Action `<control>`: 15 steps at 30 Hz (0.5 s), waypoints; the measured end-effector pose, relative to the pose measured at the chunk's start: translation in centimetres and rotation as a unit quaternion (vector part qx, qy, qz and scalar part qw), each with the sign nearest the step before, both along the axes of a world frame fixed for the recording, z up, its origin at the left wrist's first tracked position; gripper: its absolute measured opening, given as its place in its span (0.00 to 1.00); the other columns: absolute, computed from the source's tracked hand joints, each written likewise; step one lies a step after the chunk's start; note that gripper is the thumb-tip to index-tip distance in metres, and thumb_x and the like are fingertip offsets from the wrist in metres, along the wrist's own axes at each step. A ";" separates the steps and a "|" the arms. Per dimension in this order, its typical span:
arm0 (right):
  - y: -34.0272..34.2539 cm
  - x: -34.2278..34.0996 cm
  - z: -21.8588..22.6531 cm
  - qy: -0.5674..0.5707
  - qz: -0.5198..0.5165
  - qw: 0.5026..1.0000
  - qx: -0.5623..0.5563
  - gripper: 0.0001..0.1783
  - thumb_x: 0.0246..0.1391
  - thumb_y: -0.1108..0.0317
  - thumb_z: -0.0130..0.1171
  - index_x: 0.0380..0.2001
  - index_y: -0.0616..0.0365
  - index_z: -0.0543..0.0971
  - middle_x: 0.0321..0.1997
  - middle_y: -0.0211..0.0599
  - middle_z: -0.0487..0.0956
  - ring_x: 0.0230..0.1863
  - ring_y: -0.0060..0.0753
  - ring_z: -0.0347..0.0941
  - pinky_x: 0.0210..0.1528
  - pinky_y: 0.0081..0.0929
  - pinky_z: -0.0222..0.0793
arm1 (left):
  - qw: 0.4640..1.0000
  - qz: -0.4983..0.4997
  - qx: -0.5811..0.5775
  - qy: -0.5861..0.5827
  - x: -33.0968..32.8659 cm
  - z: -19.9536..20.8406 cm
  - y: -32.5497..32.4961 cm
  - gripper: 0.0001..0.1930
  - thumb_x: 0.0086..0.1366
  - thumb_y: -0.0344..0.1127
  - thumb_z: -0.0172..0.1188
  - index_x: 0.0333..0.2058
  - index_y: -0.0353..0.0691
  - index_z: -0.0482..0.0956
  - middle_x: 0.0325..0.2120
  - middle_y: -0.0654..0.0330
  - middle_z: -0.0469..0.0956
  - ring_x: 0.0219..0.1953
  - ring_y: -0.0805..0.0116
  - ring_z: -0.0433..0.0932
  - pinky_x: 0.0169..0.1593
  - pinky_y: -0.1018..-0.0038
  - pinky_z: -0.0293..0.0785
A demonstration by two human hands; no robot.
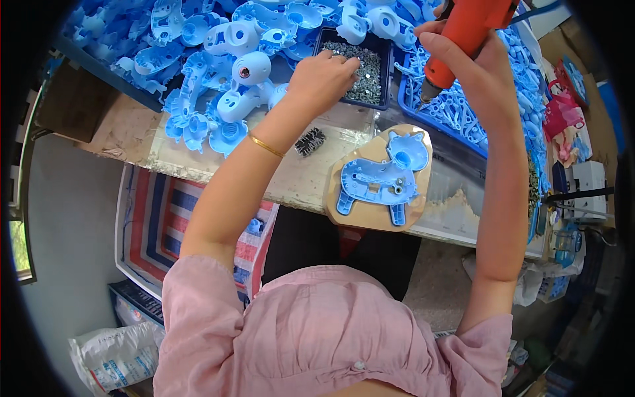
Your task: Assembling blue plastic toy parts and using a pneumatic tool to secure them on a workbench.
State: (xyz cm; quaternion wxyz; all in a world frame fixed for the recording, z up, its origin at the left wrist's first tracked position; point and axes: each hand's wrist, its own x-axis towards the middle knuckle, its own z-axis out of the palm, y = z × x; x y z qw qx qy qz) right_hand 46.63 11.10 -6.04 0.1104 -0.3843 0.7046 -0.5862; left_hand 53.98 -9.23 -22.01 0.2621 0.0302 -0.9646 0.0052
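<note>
My left hand [322,81] reaches into a dark tray [387,78] of small silvery metal parts [368,85], its fingers curled down among them; whatever they pinch is too small to tell. Raised at the upper right, my right hand [488,78] grips an orange power screwdriver [464,36], its tip pointing down and left. Between my arms, a light-blue animal-shaped plastic shell half [370,173] lies open side up on a tan board [368,220]. Small metal pieces sit inside the shell. Neither hand touches it.
Heaps of blue plastic shells [198,33] cover the far left. A part-built toy [251,69] with an eye stands before them. Right of the metal parts is a blue bin [413,109] of thin blue pieces. A black bristly cylinder [310,141] lies near the table edge. Below hangs a striped sack [182,218].
</note>
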 end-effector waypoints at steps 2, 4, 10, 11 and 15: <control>-0.1 -0.2 -0.6 0.037 0.003 0.999 -0.025 0.20 0.54 0.74 0.67 0.47 0.63 0.70 0.36 0.33 0.81 0.33 0.21 0.77 0.38 0.22 0.74 | 1.000 -0.001 0.003 0.002 0.4 0.0 -0.1 0.08 0.67 0.43 0.58 0.40 0.49 0.78 0.30 0.63 0.83 0.38 0.59 0.80 0.33 0.62 0.78; -0.2 0.2 -0.6 0.022 0.024 0.999 -0.022 0.21 0.53 0.75 0.66 0.48 0.63 0.71 0.38 0.35 0.83 0.36 0.20 0.78 0.40 0.22 0.74 | 1.000 0.015 0.016 -0.016 0.7 0.1 -0.3 0.06 0.66 0.40 0.60 0.38 0.48 0.79 0.31 0.64 0.84 0.40 0.61 0.82 0.34 0.63 0.80; -0.4 0.8 -1.9 -0.035 0.054 0.992 -0.107 0.20 0.54 0.74 0.64 0.48 0.65 0.71 0.33 0.37 0.82 0.32 0.24 0.78 0.37 0.23 0.74 | 0.990 -0.085 0.081 0.078 2.2 0.3 1.1 0.06 0.66 0.41 0.60 0.38 0.48 0.78 0.31 0.64 0.83 0.40 0.62 0.81 0.34 0.64 0.80; -0.5 1.3 -2.2 -0.039 0.052 0.992 -0.104 0.20 0.54 0.74 0.64 0.48 0.65 0.71 0.33 0.37 0.82 0.32 0.24 0.78 0.37 0.23 0.74 | 0.990 -0.085 0.084 0.074 2.9 0.4 2.1 0.06 0.66 0.41 0.60 0.38 0.48 0.78 0.31 0.64 0.83 0.40 0.62 0.81 0.34 0.64 0.80; 0.1 4.4 -2.2 -0.093 0.027 0.985 -0.141 0.17 0.55 0.76 0.60 0.47 0.65 0.71 0.28 0.35 0.79 0.28 0.23 0.75 0.33 0.22 0.72 | 0.968 -0.192 0.159 0.039 6.0 0.5 6.0 0.07 0.64 0.40 0.63 0.37 0.47 0.78 0.34 0.65 0.82 0.39 0.62 0.79 0.36 0.66 0.77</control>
